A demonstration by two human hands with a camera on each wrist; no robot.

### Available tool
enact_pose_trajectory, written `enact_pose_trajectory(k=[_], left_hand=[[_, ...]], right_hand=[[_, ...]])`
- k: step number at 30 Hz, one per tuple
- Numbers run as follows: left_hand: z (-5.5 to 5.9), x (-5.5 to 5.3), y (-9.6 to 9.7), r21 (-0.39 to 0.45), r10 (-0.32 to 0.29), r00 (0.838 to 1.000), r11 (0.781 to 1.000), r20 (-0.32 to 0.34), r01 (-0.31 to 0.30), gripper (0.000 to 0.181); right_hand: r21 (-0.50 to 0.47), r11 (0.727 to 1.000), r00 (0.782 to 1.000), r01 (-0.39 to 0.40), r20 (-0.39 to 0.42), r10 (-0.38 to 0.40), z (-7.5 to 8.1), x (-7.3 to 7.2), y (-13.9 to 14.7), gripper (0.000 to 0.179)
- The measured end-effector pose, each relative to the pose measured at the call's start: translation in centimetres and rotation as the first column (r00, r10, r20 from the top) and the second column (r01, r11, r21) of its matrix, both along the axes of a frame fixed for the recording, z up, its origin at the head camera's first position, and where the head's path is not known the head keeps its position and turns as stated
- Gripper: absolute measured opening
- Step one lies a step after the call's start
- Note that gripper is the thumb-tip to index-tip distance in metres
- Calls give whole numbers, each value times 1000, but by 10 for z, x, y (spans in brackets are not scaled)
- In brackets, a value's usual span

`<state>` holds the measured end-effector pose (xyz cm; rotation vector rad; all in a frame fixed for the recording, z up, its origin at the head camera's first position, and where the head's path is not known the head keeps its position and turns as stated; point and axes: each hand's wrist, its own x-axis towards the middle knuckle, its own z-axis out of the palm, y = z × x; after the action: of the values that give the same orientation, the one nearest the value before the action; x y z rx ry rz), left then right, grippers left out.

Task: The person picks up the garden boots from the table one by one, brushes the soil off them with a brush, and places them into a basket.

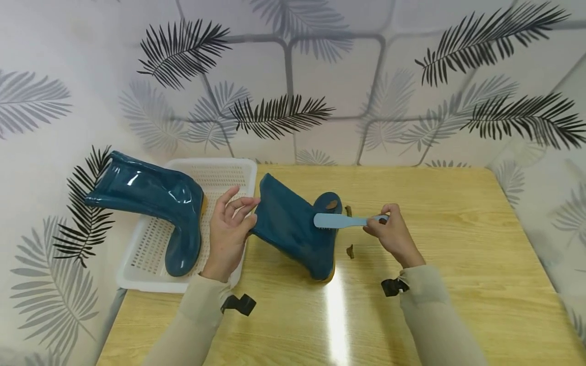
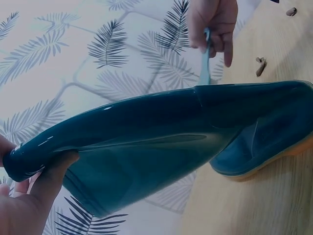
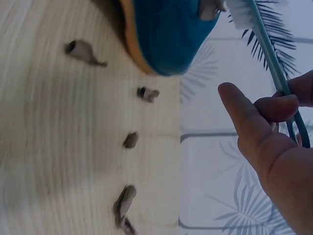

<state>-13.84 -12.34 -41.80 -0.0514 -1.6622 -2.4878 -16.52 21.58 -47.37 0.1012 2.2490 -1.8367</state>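
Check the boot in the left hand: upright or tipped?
Tipped: in the head view, the boot slants left, its top rim pinched by the left hand and its yellow sole edge showing at lower right.

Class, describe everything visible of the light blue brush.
The light blue brush is slim and plastic-looking, with pale bristles and a looped handle. In the head view it lies crosswise, its broad head overlapping a dark teal boot; bristle contact is unclear. The right hand grips the handle.
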Motion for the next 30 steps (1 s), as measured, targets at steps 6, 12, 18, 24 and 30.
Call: enact_pose_trajectory(k=[6,12,18,24,30], left_hand=[[-2,1,-3,21,1,1000,1000,5,-2,65],[-3,2,-6,42,17,1000,999,3,-17,64],[-5,4,-5,50,3,1000,999,-11,-3,64],[-4,3,-5,60,14,1000,998,-18,-13,63],[0,1,-10,50,38,999,998,-14,-37,62]], right_hand=[[12,999,999,34,-3,-34,-4,4,16,29],[60,997,999,43,-11,-42,2,8,32,30],[-10,996,995,86,-53,-86,9,2,24,31],[-71,995,997,63,-41,-66,2,2,14,30],[38,996,997,82,-4,-82,-8,12,29,28]])
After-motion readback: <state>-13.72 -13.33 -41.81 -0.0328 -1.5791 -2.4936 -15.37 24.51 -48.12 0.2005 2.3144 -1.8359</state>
